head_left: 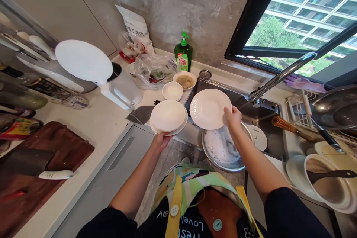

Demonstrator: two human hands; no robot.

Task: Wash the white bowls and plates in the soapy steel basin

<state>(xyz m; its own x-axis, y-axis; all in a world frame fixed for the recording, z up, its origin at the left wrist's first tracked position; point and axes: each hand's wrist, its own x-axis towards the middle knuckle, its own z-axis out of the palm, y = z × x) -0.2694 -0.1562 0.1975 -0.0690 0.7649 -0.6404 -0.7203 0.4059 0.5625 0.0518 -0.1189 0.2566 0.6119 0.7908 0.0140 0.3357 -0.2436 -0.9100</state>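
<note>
My left hand grips a stack of white plates from below, at the sink's left edge. My right hand holds a single white rimmed plate by its edge, above the stainless steel sink. Under that plate, a round metal tray with soap suds rests in the sink, and a white plate lies partly hidden beside it. Neither hand touches the tray.
Behind the sink stand a green dish soap bottle, a small white bowl, a soiled bowl and a plastic bag. A tall faucet rises at right. A wooden cutting board with a knife lies at left.
</note>
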